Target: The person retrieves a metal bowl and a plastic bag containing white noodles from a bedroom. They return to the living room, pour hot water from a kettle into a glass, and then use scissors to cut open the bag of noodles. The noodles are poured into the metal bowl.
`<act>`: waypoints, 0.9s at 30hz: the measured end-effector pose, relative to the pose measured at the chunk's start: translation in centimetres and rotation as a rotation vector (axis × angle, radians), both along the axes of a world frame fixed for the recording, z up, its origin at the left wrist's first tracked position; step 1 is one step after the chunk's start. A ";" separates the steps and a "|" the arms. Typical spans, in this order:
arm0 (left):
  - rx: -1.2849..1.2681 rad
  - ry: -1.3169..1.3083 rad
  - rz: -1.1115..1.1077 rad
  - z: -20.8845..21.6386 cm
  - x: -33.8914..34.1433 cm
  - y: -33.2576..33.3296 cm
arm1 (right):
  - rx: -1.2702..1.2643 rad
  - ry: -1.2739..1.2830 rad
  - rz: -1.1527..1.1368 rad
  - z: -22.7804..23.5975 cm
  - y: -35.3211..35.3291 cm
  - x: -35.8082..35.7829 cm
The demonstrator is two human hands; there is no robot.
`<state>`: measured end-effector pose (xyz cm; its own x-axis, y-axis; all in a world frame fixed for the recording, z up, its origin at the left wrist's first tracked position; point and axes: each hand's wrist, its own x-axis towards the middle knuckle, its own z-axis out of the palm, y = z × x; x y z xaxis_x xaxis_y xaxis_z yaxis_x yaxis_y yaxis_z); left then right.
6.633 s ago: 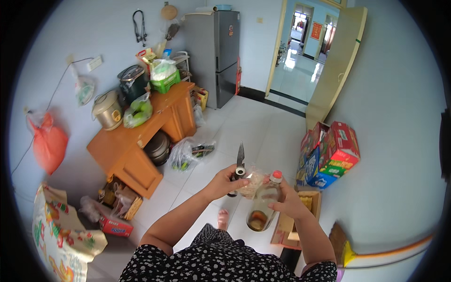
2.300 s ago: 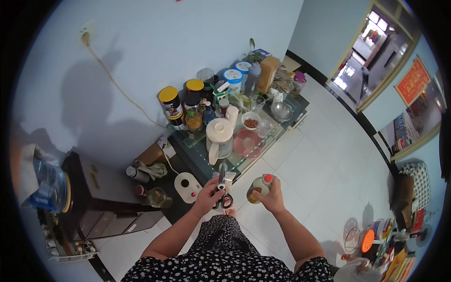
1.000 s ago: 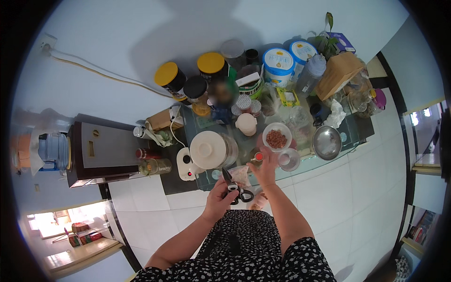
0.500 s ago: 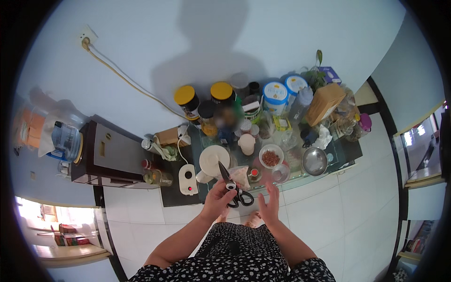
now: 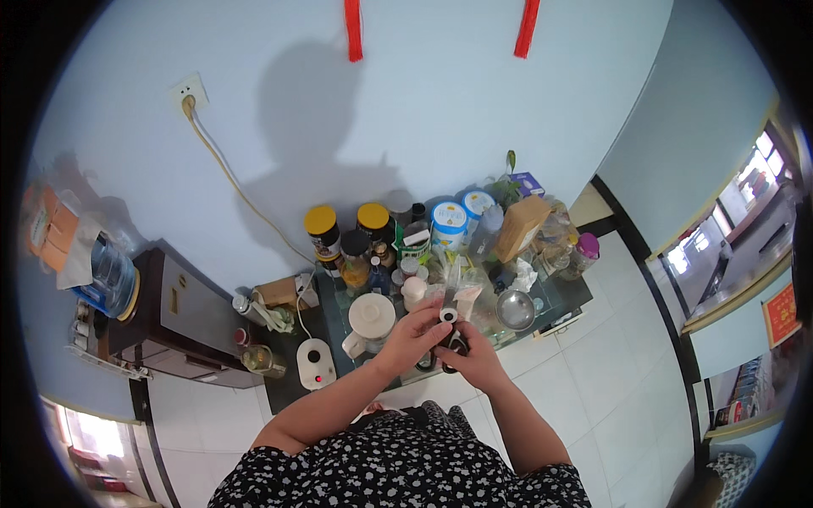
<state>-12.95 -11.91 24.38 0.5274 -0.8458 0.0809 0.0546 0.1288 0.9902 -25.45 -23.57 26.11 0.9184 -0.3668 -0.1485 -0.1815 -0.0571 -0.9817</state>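
Note:
A pair of black-handled scissors (image 5: pixel 448 316) is between my two hands, over the front edge of the table. The blades point away from me, toward the jars. My left hand (image 5: pixel 410 340) closes on the scissors beside the pivot. Around the black handle loops, my right hand (image 5: pixel 476 361) has its fingers curled. A pinkish-white packet (image 5: pixel 467 298) shows just beyond the blades; whether a hand touches it I cannot tell. Left of my hands stands a cream lidded pitcher (image 5: pixel 372 317). My hands hide part of the tabletop behind them.
A steel bowl (image 5: pixel 515 310) sits to the right. Jars with yellow lids (image 5: pixel 321 220), blue-and-white tins (image 5: pixel 448 222) and a brown box (image 5: pixel 522 227) line the back wall. At left are a white appliance base (image 5: pixel 316 364), a power cord (image 5: pixel 227 173) and a dark cabinet (image 5: pixel 195 309).
My right hand, open and apart before, has come to the scissors' handles. The blades swung from slanting left to pointing straight away. My view has tilted up and shifted.

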 end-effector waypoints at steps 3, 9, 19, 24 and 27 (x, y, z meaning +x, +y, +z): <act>-0.153 -0.018 -0.016 1.2 1.6 0.1 | -0.026 -0.063 -0.162 2.4 1.1 -2.7; -0.259 0.293 -0.137 2.5 2.9 -0.7 | 0.183 -0.318 -0.474 3.6 -0.8 -6.1; -0.227 0.093 -0.265 4.4 0.1 -2.6 | 0.317 -0.407 -0.555 5.2 -2.0 -6.5; -0.148 0.234 -0.287 4.5 -0.1 -2.7 | 0.533 -0.451 -0.463 7.1 -0.1 -6.7; -0.083 0.425 -0.318 4.6 -0.5 -2.9 | 0.737 -0.515 -0.466 6.2 0.7 -7.5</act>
